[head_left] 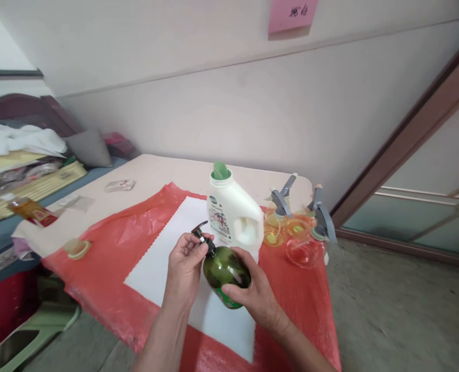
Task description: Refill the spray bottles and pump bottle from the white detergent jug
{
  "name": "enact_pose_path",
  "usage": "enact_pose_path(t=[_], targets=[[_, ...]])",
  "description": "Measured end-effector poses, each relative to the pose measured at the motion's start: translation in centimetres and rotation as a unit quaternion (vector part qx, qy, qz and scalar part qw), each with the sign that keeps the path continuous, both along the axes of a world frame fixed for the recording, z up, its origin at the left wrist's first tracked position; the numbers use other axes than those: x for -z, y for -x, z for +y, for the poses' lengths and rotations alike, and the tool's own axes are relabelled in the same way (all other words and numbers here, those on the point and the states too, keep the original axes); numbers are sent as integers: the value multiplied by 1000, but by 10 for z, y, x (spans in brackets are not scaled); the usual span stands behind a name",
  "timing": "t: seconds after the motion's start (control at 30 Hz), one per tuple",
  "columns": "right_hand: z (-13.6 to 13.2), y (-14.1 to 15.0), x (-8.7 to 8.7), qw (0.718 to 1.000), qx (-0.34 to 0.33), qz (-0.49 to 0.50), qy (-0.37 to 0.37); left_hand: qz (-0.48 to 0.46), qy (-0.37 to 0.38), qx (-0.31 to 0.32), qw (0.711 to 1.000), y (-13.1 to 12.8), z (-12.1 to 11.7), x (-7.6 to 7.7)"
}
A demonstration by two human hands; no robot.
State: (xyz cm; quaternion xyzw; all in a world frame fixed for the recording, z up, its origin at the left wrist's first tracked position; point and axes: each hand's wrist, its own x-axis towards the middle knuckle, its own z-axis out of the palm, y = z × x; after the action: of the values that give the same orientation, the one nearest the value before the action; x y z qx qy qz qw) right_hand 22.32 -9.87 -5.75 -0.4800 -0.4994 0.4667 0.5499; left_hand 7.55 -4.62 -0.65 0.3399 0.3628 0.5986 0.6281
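A dark green pump bottle is held tilted above the table, with my right hand wrapped round its body. Its black pump head is pinched between the thumb and fingers of my left hand, at the neck of the bottle. Just behind stands a cream-white detergent jug, upright and uncapped, with a green spout in its mouth. Beneath both lies a white sheet with scalloped edges. Whether the pump head is screwed tight I cannot tell.
Red plastic covers much of the table. Clear spray bottles with grey trigger heads stand on the right. A small pale container sits at left, near a bottle of amber liquid. A green stool is below left.
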Motion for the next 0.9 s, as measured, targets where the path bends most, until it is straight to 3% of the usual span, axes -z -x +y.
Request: enact_pose_path(t=[0.2, 0.47, 0.73, 0.9], targets=[[1, -3, -2, 1000, -1, 3, 3, 26, -12, 5, 1000, 2, 0, -2], [3, -4, 5, 997, -48, 64, 17, -16, 16, 98, 995, 8, -2, -10], [-1, -1, 4, 999, -28, 10, 24, 48, -32, 15, 998, 3, 0, -1], [0, -1, 3, 999, -38, 27, 28, 19, -24, 73, 997, 7, 1, -1]])
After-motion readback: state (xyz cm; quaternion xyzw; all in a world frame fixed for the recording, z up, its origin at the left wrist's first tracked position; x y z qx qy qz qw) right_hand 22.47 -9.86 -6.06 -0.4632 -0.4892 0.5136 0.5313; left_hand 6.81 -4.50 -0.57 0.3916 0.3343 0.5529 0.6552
